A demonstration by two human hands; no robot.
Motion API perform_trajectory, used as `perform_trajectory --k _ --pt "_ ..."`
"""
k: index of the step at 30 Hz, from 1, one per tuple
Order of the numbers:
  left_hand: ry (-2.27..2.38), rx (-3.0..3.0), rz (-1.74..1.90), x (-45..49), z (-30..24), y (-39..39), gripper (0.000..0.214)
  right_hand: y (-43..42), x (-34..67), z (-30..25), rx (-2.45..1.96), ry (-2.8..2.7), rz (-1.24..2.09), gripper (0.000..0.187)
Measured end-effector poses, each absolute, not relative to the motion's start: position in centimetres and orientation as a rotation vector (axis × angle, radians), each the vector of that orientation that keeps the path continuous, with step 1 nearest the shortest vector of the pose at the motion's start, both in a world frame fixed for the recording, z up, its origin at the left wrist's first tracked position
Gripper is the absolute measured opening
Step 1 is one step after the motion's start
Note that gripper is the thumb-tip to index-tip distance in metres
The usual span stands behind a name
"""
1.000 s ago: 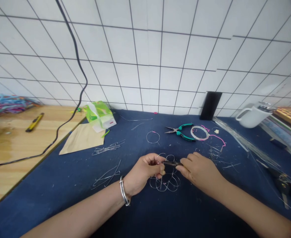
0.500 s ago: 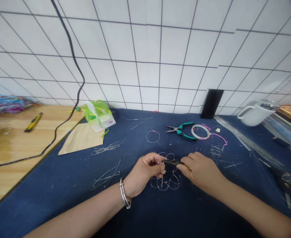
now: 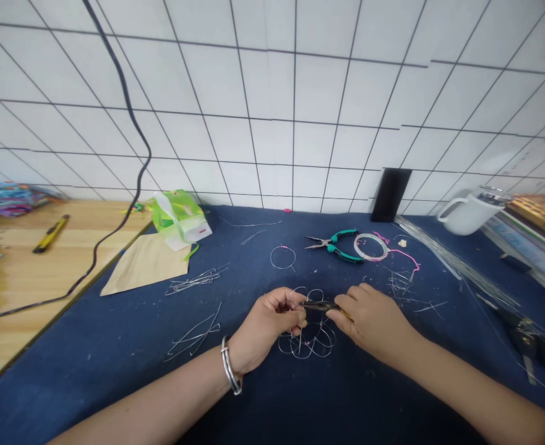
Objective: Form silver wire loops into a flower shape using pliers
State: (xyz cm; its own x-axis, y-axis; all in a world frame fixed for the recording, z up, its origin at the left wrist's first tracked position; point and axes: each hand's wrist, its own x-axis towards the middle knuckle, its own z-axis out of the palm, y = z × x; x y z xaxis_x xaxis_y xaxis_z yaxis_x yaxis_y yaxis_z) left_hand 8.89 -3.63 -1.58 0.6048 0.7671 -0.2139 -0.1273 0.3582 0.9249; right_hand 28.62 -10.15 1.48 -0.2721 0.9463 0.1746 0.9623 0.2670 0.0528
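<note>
My left hand, with a silver bangle at the wrist, pinches the upper left of a looped wire flower. Several thin round petals of silver wire spread below and to the right of the fingers. In my right hand is a pair of dark pliers, its handle wrapped by the fingers. The jaws reach left to the wire beside my left fingertips; whether they are closed on it I cannot make out. Behind the hands a single wire ring with a pink spot lies on the dark blue cloth.
Teal-handled pliers and a white ring with pink cord lie behind my right hand. Bent wires lie at left near a beige sheet. A white mug, long wires and keys are at right.
The camera view has shifted slightly, so the scene sits a little further left. Both hands keep their hold, and the pliers' jaws look slightly nearer level at the wire.
</note>
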Motion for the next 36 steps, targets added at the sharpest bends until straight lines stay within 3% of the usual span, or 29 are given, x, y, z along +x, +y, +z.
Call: perform_trajectory --k 20,31,36 --pt "0.765 1.073 0.664 9.0 -1.5 -3.9 0.02 -10.9 28.0 2.2 -1.847 -2.389 -0.507 0.032" --pt "0.642 0.89 0.618 8.2 -1.5 -2.9 0.023 -10.9 28.4 2.8 -1.783 -2.387 -0.314 0.034" --pt "0.57 0.838 0.595 8.1 -1.5 -2.6 0.023 -10.8 28.8 3.6 -1.754 -2.324 -0.07 0.032"
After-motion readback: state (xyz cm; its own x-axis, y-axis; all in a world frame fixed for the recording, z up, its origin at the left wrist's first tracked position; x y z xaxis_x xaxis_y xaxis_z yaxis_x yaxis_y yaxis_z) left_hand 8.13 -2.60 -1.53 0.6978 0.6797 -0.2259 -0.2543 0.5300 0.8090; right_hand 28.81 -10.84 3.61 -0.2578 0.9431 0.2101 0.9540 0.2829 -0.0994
